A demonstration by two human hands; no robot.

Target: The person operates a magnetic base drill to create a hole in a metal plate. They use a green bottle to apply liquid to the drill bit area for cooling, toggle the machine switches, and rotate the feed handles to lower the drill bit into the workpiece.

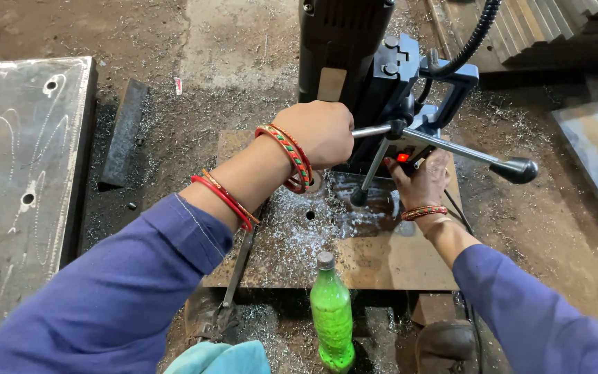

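Both arms extend forward in blue sleeves, bangles at each wrist. The left hand is curled into a closed fist, knuckles up. The right hand reaches forward, fingers bent.

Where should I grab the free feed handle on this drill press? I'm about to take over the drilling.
Take the feed handle by its black knob, coming from the right. That bar juts out sideways and ends free there, clear of the left hand on the hub's other bar and the right hand by the lit switch.

A metal workshop: magnetic drill, steel plates, swarf-strewn floor
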